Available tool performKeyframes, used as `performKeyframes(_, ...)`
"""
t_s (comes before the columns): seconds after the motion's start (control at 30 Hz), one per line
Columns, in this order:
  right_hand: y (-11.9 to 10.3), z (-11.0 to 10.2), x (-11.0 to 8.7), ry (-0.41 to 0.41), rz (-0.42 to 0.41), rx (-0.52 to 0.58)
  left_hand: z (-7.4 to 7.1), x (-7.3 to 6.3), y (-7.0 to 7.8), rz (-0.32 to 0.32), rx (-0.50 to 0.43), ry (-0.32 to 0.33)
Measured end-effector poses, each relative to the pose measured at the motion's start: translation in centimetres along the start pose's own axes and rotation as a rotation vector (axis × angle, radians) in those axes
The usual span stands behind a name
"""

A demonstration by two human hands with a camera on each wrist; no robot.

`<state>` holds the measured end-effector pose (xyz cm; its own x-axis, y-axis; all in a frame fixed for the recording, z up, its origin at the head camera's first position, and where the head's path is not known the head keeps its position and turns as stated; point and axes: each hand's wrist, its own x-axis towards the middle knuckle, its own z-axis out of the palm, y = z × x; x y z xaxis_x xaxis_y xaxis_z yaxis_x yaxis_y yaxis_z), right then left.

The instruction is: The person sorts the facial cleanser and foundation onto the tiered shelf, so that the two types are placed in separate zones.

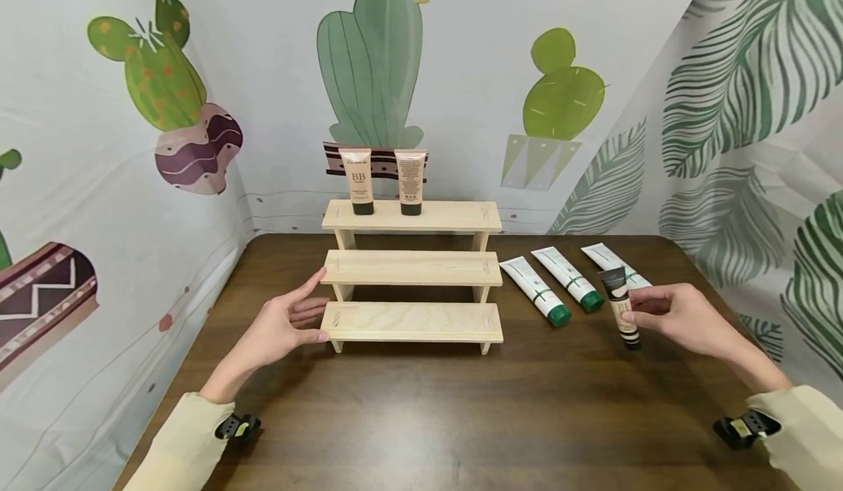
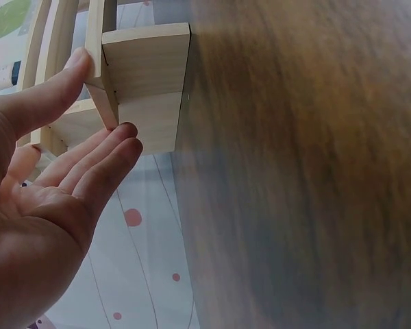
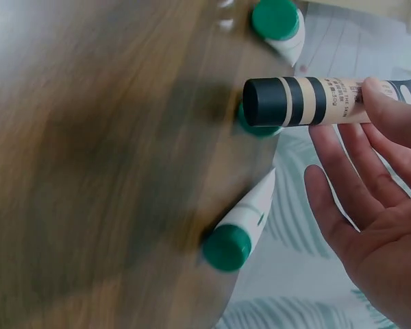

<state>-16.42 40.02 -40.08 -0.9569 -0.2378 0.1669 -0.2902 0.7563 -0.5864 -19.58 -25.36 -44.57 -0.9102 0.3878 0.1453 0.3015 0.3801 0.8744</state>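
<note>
- Near left, our left hand (image 1: 278, 328), spread wide, touches the wooden stand (image 1: 411, 320)
- Near right, our right hand (image 1: 681, 319) pinches a striped tube (image 1: 617, 302) above the dark table (image 1: 421, 418)
- Farther right, we see three white tubes (image 1: 565, 273) lying
- Far, two beige tubes (image 1: 358, 178) stand upright on the top shelf (image 1: 451, 215)

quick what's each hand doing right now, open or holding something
Left hand: open, touching the left end of the wooden shelf.
Right hand: closed, pinching the black and beige tube.
</note>
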Motion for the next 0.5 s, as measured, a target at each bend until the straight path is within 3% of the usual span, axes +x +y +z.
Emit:
performKeyframes(0.2, -1.8, 0.6, 0.9, 0.04, -0.008, 0.005, 0.1, 0.1, -0.1, 0.003, 0.008, -0.003)
performKeyframes(0.5, -4.2, 1.7, 2.1, 0.097, -0.037, 0.096, -0.1, 0.1, 0.0, 0.024, 0.014, 0.001)
